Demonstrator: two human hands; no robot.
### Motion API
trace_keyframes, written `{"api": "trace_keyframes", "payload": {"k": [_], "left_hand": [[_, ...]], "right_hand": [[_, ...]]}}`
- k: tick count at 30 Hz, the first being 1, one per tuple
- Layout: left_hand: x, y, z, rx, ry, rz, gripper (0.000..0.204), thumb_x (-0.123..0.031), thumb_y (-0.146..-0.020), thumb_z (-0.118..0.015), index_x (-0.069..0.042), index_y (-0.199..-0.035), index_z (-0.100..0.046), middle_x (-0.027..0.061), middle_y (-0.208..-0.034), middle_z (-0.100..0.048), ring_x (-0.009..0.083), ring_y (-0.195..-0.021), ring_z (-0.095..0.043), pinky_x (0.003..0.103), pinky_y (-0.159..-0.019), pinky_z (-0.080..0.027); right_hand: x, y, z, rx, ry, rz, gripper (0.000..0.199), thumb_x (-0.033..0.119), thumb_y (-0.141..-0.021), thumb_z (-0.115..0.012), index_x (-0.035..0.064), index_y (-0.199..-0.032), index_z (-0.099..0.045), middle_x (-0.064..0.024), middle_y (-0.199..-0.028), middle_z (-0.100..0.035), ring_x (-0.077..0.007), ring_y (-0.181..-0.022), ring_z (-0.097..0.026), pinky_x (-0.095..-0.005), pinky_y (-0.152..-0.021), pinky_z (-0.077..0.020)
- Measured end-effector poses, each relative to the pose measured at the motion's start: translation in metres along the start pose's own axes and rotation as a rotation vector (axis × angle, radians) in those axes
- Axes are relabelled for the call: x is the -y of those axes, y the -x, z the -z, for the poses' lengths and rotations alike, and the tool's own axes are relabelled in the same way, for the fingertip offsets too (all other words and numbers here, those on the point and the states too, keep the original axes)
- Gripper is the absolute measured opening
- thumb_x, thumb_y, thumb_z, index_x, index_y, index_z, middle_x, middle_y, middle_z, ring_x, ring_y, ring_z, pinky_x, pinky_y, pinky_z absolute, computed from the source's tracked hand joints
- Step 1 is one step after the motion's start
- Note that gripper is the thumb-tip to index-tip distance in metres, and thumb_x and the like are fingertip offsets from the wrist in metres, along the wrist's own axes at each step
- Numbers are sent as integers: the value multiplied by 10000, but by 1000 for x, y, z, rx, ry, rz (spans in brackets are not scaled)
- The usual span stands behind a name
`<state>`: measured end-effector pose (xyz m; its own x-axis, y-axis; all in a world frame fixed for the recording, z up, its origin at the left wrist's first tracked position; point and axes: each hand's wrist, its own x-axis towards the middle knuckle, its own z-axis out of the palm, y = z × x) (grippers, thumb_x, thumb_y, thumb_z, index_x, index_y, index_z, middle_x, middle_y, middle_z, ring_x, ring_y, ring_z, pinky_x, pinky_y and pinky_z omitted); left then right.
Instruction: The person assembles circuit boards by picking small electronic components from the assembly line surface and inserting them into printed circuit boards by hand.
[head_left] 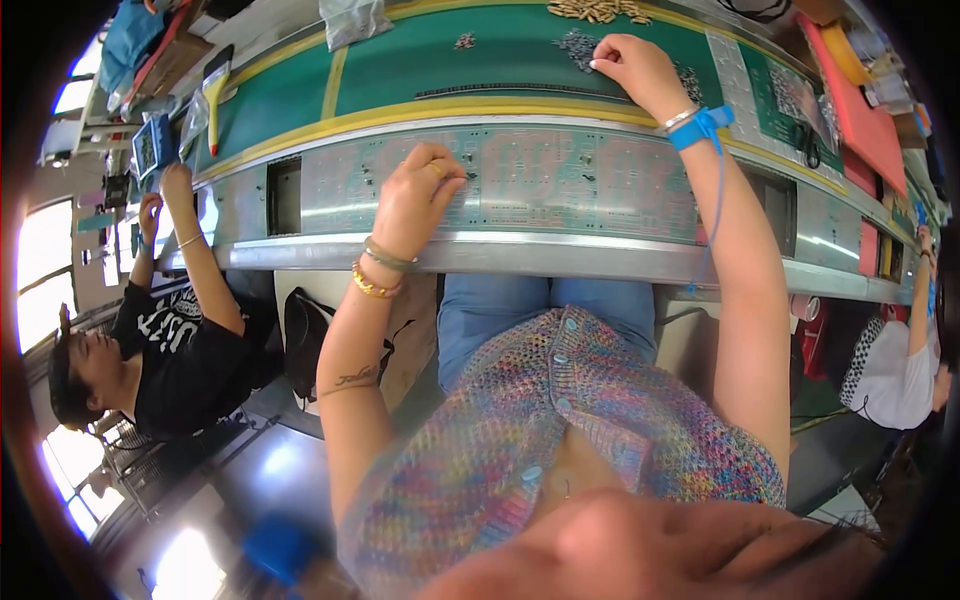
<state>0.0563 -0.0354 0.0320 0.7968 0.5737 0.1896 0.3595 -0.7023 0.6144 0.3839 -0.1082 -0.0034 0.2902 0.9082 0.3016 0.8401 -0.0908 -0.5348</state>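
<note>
My left hand (pixel 418 198) is over the green printed circuit board panel (pixel 530 205), its thumb and index finger drawn together. A small dark part sits right by these fingertips; I cannot tell whether they hold it. Farther up, my right hand (pixel 645 75) reaches to the edge of a pile of small grey components (pixel 577 50) on the green mat. Its fingers are pinched together, and anything between them is too small to name. A blue wrist strap (pixel 700 127) with a cord circles my right wrist. Several small parts stand on the panel.
A dark component strip (pixel 520 90) lies along the mat behind the rail. Tan cylindrical parts (pixel 600 10), a small reddish pile (pixel 465 41), a plastic bag (pixel 352 20) and a brush (pixel 214 100) lie farther back. Co-workers sit at both sides, one (pixel 170 350) at left.
</note>
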Motion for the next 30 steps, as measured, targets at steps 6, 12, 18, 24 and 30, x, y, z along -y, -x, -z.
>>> {"api": "trace_keyframes", "payload": {"k": [6,12,18,24,30], "left_hand": [[0,-3,-5,37,-72,-93,73,-52,-744,-661,-40,-812,-639,66,-923,-557,275,-847,-568,373,-728,-478],[3,-8,-4,11,-145,-120,82,-63,-733,-658,-54,-812,-637,66,-912,-554,276,-854,-569,366,-748,-483],[19,3,-9,32,-231,-150,55,-127,-764,-607,-99,-807,-627,62,-933,-560,259,-891,-574,351,-755,-491],[22,1,-18,28,-41,-172,153,-176,-736,-675,-104,-864,-630,57,-933,-549,259,-900,-568,373,-769,-479],[1,-65,-5,-60,-72,-162,115,-225,-714,-707,-125,-762,-678,45,-829,-605,252,-880,-578,380,-762,-474]], "right_hand": [[28,19,25,-46,-237,-115,135,176,-812,-663,59,-865,-620,-53,-756,-656,-175,-681,-630,-288,-625,-484],[60,35,28,-28,-325,-105,134,143,-822,-662,43,-906,-630,-53,-763,-659,-141,-693,-628,-254,-636,-480],[62,47,27,21,-332,-121,152,136,-870,-607,19,-961,-640,-61,-864,-656,-117,-769,-582,-251,-705,-463],[53,62,31,90,-258,-111,138,82,-896,-558,2,-990,-620,-69,-877,-634,-141,-790,-575,-254,-710,-459],[84,58,25,74,-347,-28,134,69,-897,-549,-8,-988,-610,-75,-863,-627,-157,-761,-573,-276,-684,-465]]}}
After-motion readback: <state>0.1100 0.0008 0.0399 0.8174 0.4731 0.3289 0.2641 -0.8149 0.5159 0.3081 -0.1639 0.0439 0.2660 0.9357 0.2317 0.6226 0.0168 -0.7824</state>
